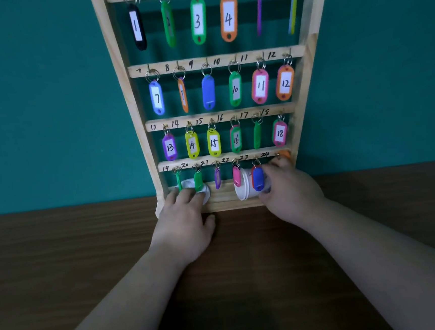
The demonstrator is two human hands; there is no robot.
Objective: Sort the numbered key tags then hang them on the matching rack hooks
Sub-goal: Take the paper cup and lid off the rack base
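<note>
Teal wall behind, the rack (304, 78) is nearly full — right hand (292, 192) pinches the last orange tag (285, 154) at lower right, left hand (186, 215) rests flat-fingered on a white lid (188, 184).

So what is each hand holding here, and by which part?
The right hand seems to pinch the orange tag by its lower end; the grip is partly hidden. The left hand only rests on the white lid.
</note>
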